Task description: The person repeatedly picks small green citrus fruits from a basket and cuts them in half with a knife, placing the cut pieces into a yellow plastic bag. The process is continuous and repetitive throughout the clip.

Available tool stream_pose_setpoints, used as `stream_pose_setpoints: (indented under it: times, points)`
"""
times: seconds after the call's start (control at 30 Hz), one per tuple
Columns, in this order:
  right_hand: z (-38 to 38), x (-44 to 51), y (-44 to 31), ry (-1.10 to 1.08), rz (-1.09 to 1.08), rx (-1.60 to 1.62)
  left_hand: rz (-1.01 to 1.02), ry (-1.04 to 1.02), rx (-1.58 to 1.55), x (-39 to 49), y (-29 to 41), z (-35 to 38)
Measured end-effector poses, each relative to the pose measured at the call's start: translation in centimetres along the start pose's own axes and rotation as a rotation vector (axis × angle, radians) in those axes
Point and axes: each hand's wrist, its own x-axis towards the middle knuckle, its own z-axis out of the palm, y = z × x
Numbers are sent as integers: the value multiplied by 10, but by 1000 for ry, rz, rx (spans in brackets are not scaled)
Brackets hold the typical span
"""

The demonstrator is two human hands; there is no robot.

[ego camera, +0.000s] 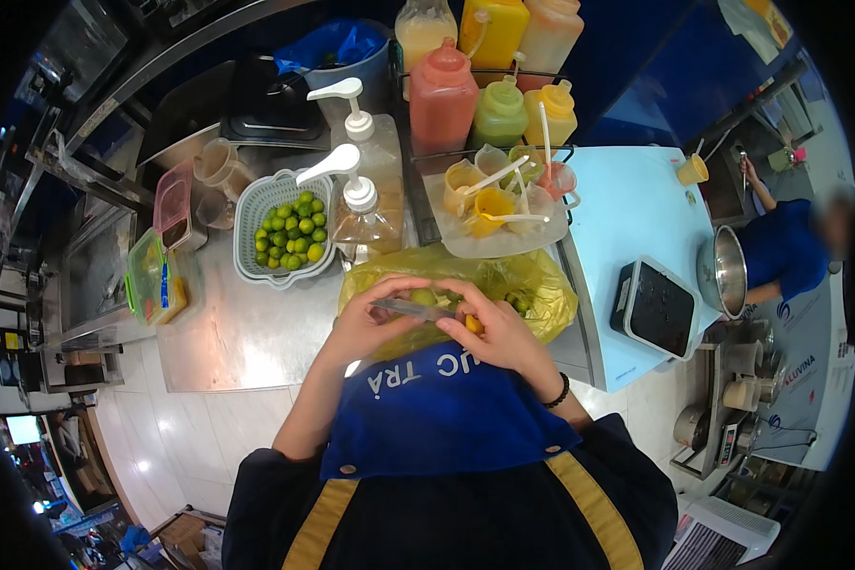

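Over a yellow plastic bag my two hands are close together. My left hand holds a small green citrus fruit at its fingertips. In my right hand is a small knife, its handle yellow-orange and its blade pointing left, across the front of the fruit. Several green fruits show in the bag right of my hands. A grey plastic basket of small green limes stands on the steel counter, beyond my left hand.
Pump bottles and a tray of small cups stand behind the bag, with sauce bottles beyond. Plastic containers are at left. On the light-blue surface at right is a black-filled tub; a co-worker is beside a steel bowl.
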Motion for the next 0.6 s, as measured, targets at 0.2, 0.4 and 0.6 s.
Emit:
stream_pose_setpoints:
  times: [0.2, 0.4, 0.6]
  points:
    - [0, 1, -10, -15, -29, -59, -15, 73, -13, -7, -3, 1]
    - [5, 0, -13, 45, 3, -70, -18, 143, 19, -9, -3, 11]
    - [-1, -7, -14, 52, 106, -34, -33, 188, -71, -14, -1, 12]
